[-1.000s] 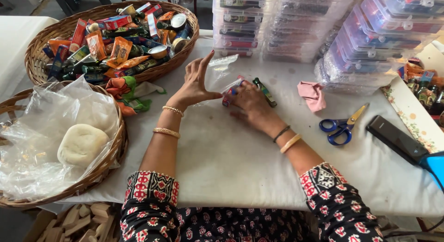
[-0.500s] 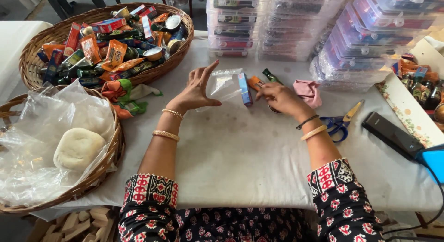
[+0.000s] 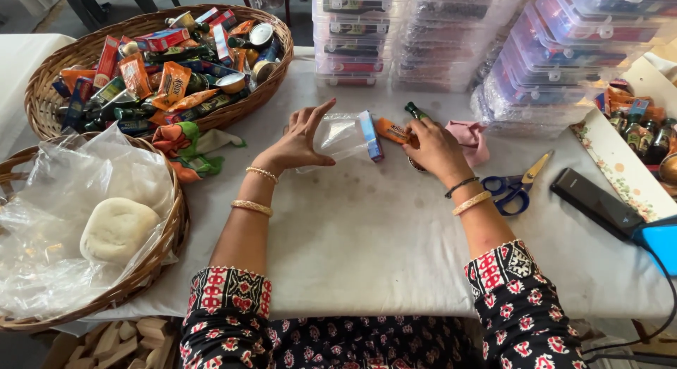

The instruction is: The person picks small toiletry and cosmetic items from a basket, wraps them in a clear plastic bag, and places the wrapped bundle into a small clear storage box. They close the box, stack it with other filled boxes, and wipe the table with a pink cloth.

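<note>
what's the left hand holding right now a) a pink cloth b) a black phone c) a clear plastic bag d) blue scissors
c: the left hand pinches a clear plastic bag above the white table, while the blue scissors lie untouched to the right of the right hand.

white-clothed bench [image 3: 395, 235] in soft daylight, grey floor [image 3: 42, 5] beyond, dark furniture legs [image 3: 88, 3] at the far edge
</note>
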